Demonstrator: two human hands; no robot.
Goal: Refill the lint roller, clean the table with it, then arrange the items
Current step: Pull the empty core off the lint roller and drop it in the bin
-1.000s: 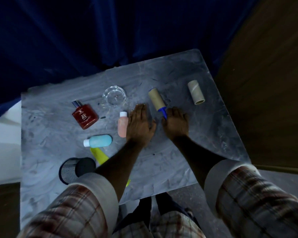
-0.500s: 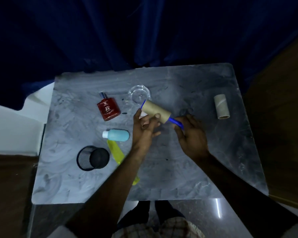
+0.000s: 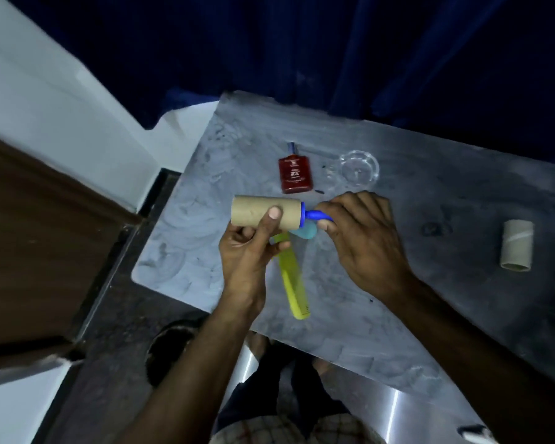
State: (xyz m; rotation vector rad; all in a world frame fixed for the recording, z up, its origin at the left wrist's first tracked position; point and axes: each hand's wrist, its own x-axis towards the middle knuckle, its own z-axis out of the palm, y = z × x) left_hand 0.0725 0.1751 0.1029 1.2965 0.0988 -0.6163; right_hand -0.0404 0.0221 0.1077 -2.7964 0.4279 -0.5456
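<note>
From the head camera, both hands are raised above the grey marbled counter (image 3: 430, 219). The left hand (image 3: 247, 251) has its fingers (image 3: 271, 219) clamped around the bare brown cardboard tube of the blue-handled lint roller (image 3: 266, 215), which lies level, tube end to the left. The right hand (image 3: 362, 238) has its fingers closed on the roller's blue plastic handle, just right of the tube.

Directly under the roller a pale blue rounded bottle (image 3: 305, 231) peeks out between the hands; most of it is hidden, so how it lies cannot be told. A flat yellow-green comb (image 3: 293, 277) lies on the counter below the left hand, running toward the near edge. Beyond the hands, a dark red flat glass bottle (image 3: 294, 174) lies beside a clear round glass dish (image 3: 359, 169), the two apart. A second loose cardboard tube (image 3: 516, 246) lies well off to the right, near the counter's right edge. A dark blue curtain (image 3: 302, 59) hangs behind the counter.
</note>
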